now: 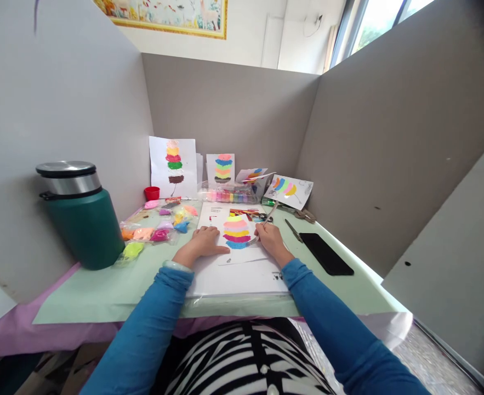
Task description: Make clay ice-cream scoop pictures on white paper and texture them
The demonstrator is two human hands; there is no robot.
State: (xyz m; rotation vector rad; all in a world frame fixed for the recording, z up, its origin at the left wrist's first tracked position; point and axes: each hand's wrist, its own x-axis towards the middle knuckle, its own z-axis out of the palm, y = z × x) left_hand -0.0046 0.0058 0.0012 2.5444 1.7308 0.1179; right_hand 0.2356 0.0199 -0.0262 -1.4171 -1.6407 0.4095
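A small white sheet (229,257) bears curved bands of coloured clay (237,233), from yellow at the top to blue at the bottom. It lies on larger white paper (235,282). On its left edge my left hand (204,242) rests flat, thumb stretched toward the blue band. My right hand (271,240) is closed around a metal fork (271,211). The fork's handle sticks up past the fingers, and its tines touch or hover at the right end of the lower bands; I cannot tell which.
Left stand a green flask (83,225), clay packets (143,234) and a red cup (152,193). Behind are coloured pictures (174,167) and a clear plastic pack (229,193). A black phone (326,253) and a pen-like tool (293,230) lie right. Grey partitions (233,104) enclose the table.
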